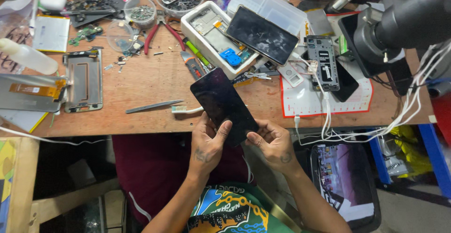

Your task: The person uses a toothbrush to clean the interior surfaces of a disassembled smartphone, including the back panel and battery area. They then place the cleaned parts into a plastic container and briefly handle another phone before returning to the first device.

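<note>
Both hands on the dark screen

Left hand (206, 143) and right hand (272, 143) pinch the near end of a black glossy rectangular phone screen (223, 103); its long axis tilts away up-left, over the wooden workbench (150, 82) edge, white toothbrush (187, 110) just left.

At the near edge of the workbench (141, 120), both hands hold a phone (223, 105) between them, the left hand (206, 143) left of the right hand (275, 143). Just left of the phone a toothbrush (187, 110) lies on the bench, with tweezers (152, 106) left of that. Farther back, pliers (160, 31) lie left of a tray (192, 28), and another phone (261, 34) rests across the tray's right side. Right of it, a mat (305, 102) carries a circuit board (322, 63). A phone frame (84, 80) lies far left.
</note>
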